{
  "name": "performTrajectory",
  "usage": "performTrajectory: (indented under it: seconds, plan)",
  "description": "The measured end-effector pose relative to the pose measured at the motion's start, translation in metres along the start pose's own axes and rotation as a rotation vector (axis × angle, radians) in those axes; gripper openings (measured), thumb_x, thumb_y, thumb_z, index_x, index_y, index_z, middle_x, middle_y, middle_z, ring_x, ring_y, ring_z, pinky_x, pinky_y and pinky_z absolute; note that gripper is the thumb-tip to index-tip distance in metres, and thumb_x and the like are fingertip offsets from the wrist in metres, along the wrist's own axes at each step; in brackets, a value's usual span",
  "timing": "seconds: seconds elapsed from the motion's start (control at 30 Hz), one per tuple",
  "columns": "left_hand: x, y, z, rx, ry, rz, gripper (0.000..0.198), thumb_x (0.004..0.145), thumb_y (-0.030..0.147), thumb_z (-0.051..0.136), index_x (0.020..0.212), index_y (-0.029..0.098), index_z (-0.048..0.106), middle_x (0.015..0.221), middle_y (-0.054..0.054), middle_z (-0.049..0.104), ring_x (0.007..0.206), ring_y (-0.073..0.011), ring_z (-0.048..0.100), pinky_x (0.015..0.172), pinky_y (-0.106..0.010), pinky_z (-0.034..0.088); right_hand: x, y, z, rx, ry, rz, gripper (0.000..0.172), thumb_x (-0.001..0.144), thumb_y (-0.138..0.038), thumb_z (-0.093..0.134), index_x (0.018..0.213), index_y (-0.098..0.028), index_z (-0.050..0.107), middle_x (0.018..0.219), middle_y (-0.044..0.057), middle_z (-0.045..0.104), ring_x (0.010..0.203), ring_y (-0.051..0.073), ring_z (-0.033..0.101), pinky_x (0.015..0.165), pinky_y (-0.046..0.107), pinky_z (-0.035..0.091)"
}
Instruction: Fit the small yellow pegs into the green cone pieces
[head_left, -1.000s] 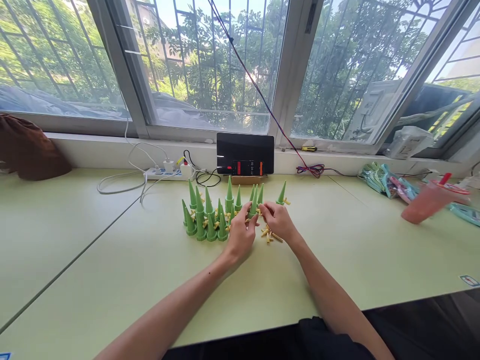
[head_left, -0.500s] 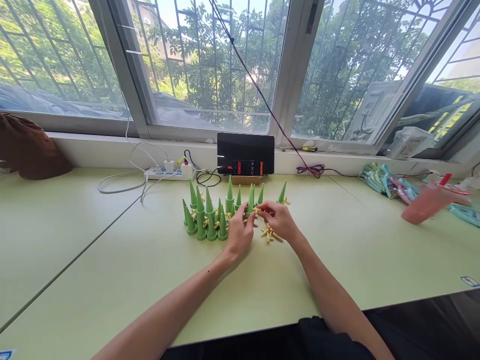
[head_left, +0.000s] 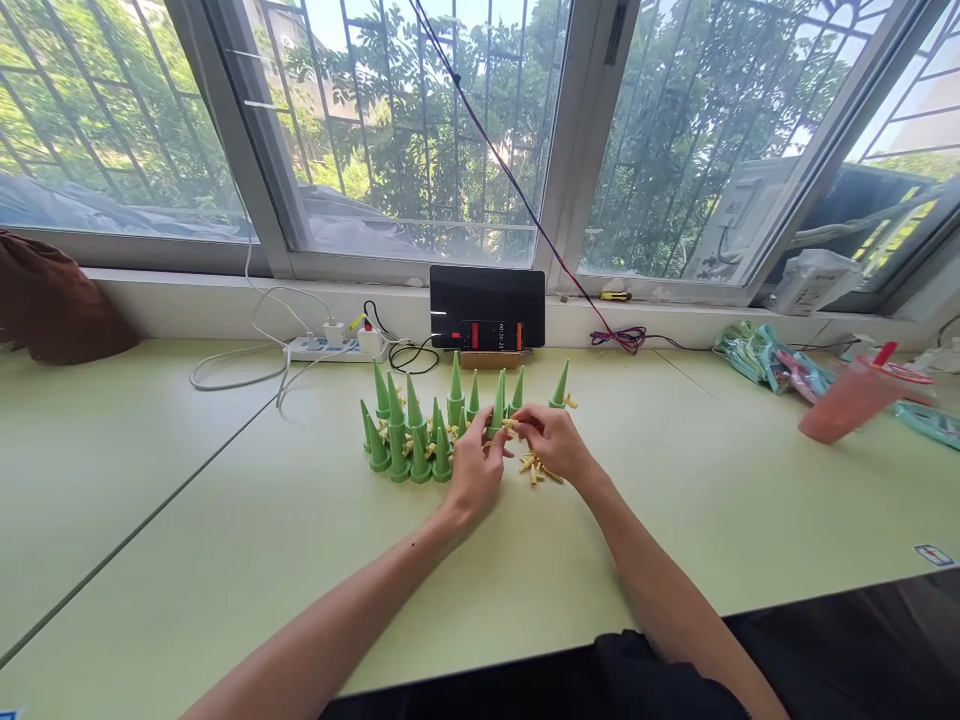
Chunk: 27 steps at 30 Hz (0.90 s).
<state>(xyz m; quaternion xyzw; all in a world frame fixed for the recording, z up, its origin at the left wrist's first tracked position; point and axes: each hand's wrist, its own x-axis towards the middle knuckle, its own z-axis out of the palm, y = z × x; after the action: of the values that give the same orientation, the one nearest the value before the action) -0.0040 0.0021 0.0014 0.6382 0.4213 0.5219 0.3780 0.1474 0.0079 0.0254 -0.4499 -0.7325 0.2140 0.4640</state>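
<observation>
Several green cone-shaped spikes [head_left: 409,432] stand upright in a cluster on the pale green table [head_left: 225,520], with small yellow connector pieces among them. My left hand [head_left: 474,468] is closed round the base of one green cone [head_left: 497,408]. My right hand [head_left: 553,440] pinches a small yellow piece [head_left: 511,424] against that cone. A little heap of loose yellow pieces [head_left: 534,468] lies just below my right hand. One more green cone [head_left: 559,386] stands apart behind my right hand.
A black tablet with a phone [head_left: 487,312] leans at the window ledge behind the cones. A white power strip with cables [head_left: 330,346] lies to the left. A pink lidded cup [head_left: 855,398] and coloured packets [head_left: 772,364] sit far right. A brown cloth [head_left: 52,300] is far left.
Both hands stay together at the cone; my right fingers have shifted slightly left, pressing the yellow piece to it. The camera has tilted a little.
</observation>
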Motion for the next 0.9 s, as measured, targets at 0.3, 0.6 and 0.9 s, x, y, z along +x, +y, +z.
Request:
performTrajectory:
  seconds: [0.3, 0.6, 0.9]
  plan:
    - [0.0, 0.0038, 0.0004, -0.029, -0.018, 0.042, 0.049, 0.09, 0.04, 0.058, 0.131, 0.017, 0.047, 0.112, -0.012, 0.064, 0.071, -0.0157, 0.069, 0.066, -0.031, 0.059, -0.0009, -0.0024, 0.0003, -0.044, 0.035, 0.031, 0.022, 0.09, -0.033, 0.051, 0.077, -0.018, 0.059, 0.062, -0.001, 0.055, 0.054, 0.012, 0.043, 0.053, 0.025, 0.033]
    - [-0.0008, 0.0042, 0.0001, -0.023, -0.03, 0.073, 0.044, 0.091, 0.038, 0.057, 0.128, 0.019, 0.047, 0.111, -0.01, 0.063, 0.072, -0.0151, 0.07, 0.064, -0.029, 0.058, -0.0015, -0.0043, -0.0003, -0.095, 0.036, 0.0, 0.026, 0.092, -0.032, 0.047, 0.071, -0.018, 0.054, 0.06, -0.001, 0.051, 0.053, 0.011, 0.039, 0.053, 0.025, 0.03]
    - [-0.0007, 0.007, -0.0004, -0.003, -0.023, 0.089, 0.04, 0.091, 0.036, 0.057, 0.127, 0.021, 0.048, 0.113, -0.01, 0.061, 0.074, -0.015, 0.07, 0.065, -0.028, 0.058, -0.0016, -0.0044, 0.0022, -0.106, 0.04, -0.004, 0.035, 0.095, -0.033, 0.043, 0.063, -0.019, 0.04, 0.058, -0.002, 0.047, 0.054, 0.011, 0.037, 0.053, 0.024, 0.029]
